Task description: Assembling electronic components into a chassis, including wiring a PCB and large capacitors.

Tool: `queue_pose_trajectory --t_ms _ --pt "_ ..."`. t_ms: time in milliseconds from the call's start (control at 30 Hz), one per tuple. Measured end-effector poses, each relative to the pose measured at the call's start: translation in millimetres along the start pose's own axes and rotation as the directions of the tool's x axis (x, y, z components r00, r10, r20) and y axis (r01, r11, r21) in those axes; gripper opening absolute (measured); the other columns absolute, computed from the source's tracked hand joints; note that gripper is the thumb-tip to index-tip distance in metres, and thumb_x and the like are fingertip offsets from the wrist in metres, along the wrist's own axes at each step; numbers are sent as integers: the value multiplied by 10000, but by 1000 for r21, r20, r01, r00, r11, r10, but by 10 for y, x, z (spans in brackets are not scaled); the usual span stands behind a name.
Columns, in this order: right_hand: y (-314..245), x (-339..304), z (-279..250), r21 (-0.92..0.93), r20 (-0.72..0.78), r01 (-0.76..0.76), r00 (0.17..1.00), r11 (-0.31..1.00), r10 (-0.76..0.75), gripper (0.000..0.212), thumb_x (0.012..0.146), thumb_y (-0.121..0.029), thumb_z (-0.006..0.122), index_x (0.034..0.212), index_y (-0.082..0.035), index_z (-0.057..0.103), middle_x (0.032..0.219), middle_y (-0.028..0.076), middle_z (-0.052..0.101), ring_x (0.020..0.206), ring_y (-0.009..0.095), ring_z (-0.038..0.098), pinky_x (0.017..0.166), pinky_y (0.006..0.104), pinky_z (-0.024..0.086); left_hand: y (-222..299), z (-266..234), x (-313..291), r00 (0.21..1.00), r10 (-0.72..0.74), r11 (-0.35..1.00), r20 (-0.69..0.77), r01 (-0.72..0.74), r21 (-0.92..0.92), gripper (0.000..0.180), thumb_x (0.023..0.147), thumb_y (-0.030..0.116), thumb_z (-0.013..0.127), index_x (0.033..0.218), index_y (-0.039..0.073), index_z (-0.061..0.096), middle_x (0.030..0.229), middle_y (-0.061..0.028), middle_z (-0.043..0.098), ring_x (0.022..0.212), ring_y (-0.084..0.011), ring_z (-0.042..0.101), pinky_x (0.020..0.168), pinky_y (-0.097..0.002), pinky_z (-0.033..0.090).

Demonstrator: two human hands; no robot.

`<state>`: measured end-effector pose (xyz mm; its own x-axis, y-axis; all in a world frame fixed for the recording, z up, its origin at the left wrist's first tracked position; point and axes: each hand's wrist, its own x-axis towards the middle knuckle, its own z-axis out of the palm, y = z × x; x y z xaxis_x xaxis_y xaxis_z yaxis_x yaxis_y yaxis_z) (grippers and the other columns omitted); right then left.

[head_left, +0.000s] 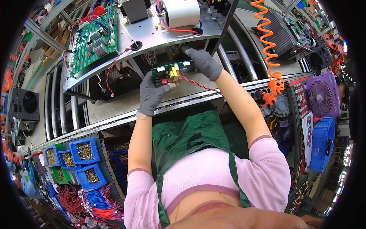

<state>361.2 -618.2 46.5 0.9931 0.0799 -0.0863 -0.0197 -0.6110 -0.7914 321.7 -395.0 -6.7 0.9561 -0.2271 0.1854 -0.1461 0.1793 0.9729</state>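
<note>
My left hand (149, 94), in a grey glove, grips the left end of a small green circuit board (185, 65), thumb along its near side. The board has white connectors, a yellow transformer (174, 74) and a twisted red-and-black wire (198, 86) trailing right. Beside the board's right end is my right hand (205, 63), gloved too, its fingers bent together toward the chassis opening; what they hold is hidden. Just beyond both hands stands a metal chassis (152, 37), carrying a larger green circuit board (95, 45) and a white cylindrical part (182, 13).
The chassis rests over a roller conveyor (244, 49). An orange coiled hose (265, 34) hangs at right, near a purple fan (321, 92) and a blue crate (322, 143). Blue bins (84, 150) of screws and wire bundles (100, 200) lie at lower left.
</note>
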Motion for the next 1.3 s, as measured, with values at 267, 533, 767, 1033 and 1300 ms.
queue_pose_trajectory --t_ms 267,533,767,1033,1300 --pt "-62 72 74 642 361 -252 933 724 5 446 903 -365 589 1152 5 603 1028 20 644 877 109 586 801 292 486 24 67 81 966 105 990 -235 -78 121 554 681 20 802 1175 10 552 1116 -69 609 1009 -185 583 921 -308 449" --pt "187 206 312 -192 -26 297 951 935 -307 211 824 -298 666 925 -119 714 767 45 682 690 150 654 577 277 487 11 123 264 974 160 774 -160 -23 633 512 832 349 667 1139 -43 549 996 -208 606 915 -326 586 815 -395 461" --pt "825 637 589 -552 -102 450 799 702 -592 229 939 -347 523 951 -174 672 690 55 614 599 176 597 554 346 482 201 180 25 950 311 440 -38 -108 892 623 941 559 336 1128 16 579 848 -270 577 874 -447 566 753 -480 437" --pt "512 262 390 935 196 -98 945 342 -263 394 966 -336 486 1222 -45 554 1159 89 638 1080 204 607 973 373 473 -18 -105 -35 940 188 961 -284 -116 251 334 938 257 521 1177 42 615 879 52 556 766 -82 460 700 -236 395" --pt "214 115 317 866 172 -141 985 479 -21 343 981 -305 479 1183 -54 596 1105 75 659 1035 204 639 884 426 542 -103 12 -80 954 170 980 -248 -138 143 365 988 292 433 1146 14 609 875 -17 649 857 -150 590 743 -298 453"
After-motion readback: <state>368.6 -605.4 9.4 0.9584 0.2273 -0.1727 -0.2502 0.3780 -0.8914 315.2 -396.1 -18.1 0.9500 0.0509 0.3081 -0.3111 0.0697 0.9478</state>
